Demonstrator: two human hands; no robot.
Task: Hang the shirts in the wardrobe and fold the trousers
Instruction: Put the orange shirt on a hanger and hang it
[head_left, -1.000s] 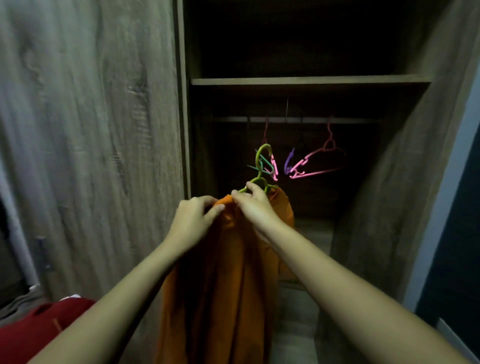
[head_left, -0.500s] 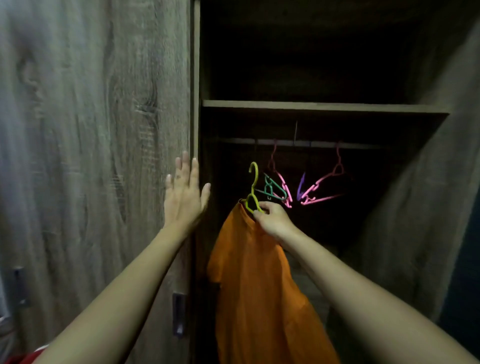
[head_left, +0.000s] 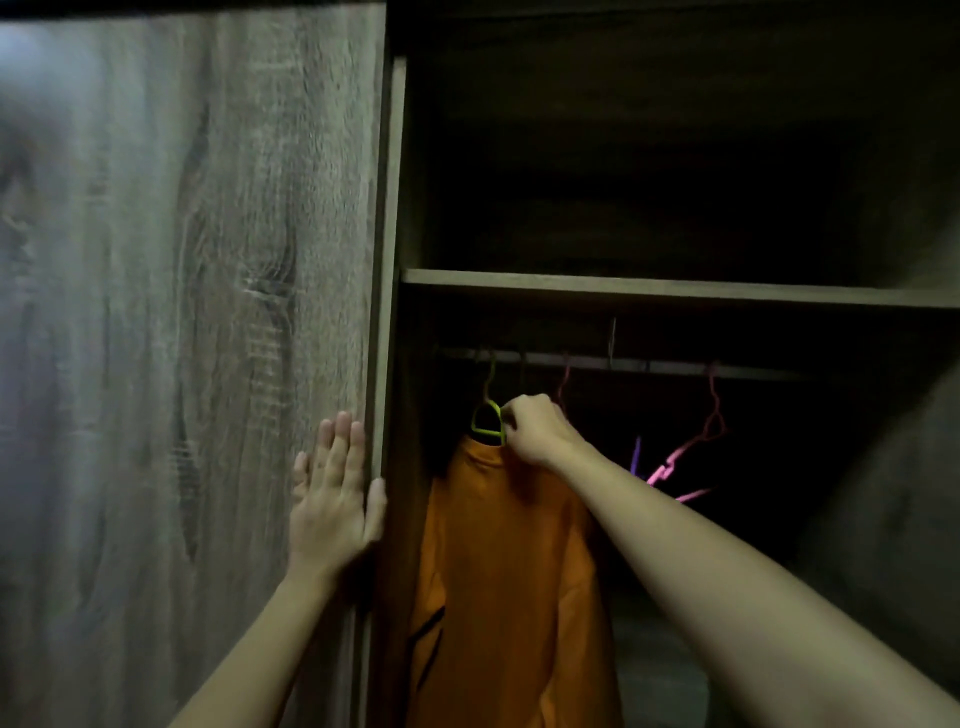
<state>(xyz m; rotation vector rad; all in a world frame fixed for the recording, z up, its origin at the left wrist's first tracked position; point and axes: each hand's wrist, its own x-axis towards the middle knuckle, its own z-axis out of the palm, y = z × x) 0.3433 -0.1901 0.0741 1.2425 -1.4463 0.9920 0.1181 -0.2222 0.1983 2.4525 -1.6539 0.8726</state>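
– Holding anything, the right grip?
– Yes. Its fingers are curled round the right side of the green hanger, just under the hook, and grip it right at the collar of the orange shirt.
– And where is the shirt?
– Inside the open wardrobe, at the left end of the hanging space, just beside the edge of the wardrobe door. It hangs straight down from the green hanger, below the shelf. The hanger's hook reaches up to the rail. The light there is too dim to tell whether it sits over the rail.
– The left grip?
– Flat and open, fingers straight and close together, palm pressed on the wood-grain wardrobe door at its right edge. The thumb lies over that edge. It holds nothing.
– Anything else on the rail?
– A pink hanger to the right, well apart from the shirt, its hook up at the rail. A purple hanger shows just beside it, to its left. Another pink hook rises just behind the right grip, and the body of that one is hidden by the hand and forearm.
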